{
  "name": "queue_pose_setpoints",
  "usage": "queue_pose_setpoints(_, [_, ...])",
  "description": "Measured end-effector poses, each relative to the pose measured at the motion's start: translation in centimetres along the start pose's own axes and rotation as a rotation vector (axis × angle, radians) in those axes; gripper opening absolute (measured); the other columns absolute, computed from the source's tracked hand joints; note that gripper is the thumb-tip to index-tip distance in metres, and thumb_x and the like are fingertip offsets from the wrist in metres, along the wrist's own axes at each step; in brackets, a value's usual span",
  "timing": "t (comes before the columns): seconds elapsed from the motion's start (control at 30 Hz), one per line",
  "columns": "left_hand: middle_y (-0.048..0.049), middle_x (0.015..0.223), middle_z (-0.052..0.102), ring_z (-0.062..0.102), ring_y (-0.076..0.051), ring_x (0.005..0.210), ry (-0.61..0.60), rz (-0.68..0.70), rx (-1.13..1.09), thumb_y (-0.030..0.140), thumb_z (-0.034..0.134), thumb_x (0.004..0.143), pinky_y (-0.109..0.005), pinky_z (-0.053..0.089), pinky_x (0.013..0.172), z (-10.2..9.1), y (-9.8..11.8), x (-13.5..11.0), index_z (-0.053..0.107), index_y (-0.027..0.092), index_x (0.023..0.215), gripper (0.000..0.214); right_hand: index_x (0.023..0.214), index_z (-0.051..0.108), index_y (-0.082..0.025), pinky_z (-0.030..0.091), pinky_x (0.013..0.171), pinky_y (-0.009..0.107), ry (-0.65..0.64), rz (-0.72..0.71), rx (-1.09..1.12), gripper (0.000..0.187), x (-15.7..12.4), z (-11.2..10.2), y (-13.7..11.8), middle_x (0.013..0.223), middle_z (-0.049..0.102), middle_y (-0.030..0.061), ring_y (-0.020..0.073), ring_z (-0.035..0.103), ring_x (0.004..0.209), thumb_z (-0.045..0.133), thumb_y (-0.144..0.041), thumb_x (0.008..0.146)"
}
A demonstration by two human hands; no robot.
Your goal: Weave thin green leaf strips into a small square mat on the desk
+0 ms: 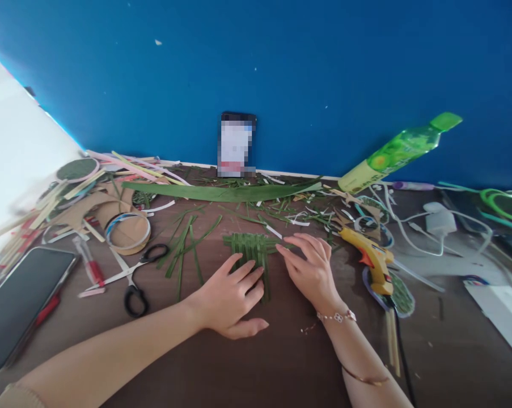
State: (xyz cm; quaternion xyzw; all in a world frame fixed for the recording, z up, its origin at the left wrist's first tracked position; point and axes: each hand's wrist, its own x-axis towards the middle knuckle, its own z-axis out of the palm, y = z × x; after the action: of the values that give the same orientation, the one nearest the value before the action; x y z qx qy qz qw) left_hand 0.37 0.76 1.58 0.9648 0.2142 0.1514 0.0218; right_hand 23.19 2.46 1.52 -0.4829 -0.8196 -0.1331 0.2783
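Blue wall [187,73], brown table [298,368]; a woven leaf mat [248,246] lies at centre. The left hand [232,297] rests spread over its near side; the right hand [310,269], loosely curled at right, has an unclear hold.

The fingers of the left hand [234,297] cover part of the woven green strips [248,245], and whether the right hand [313,272] touches their outer ends cannot be told. Blocky pixels mask the screen of the upright phone [235,144]. The dark phone [26,306] runs past the left edge, a flat white piece [500,311] past the right, the black cord [402,360] past the bottom. The glue gun [378,260] partly hides a green oval [402,296]. Print on the bottle [396,154] is too blurred to read.
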Motion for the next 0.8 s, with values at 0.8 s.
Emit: queue_pose_setpoints(0.8, [-0.0148, 0.127, 0.057, 0.046, -0.033, 0.120, -0.027, 0.008, -0.043, 0.059, 0.032, 0.088, -0.051, 0.027, 0.104, 0.00, -0.13, 0.02, 0.063, 0.012, 0.110, 0.060, 0.087, 0.070, -0.028, 0.040, 0.089, 0.042, -0.013, 0.022, 0.030, 0.024, -0.23, 0.31, 0.15, 0.103, 0.066, 0.0042, 0.0218, 0.057, 0.103, 0.058, -0.008, 0.080])
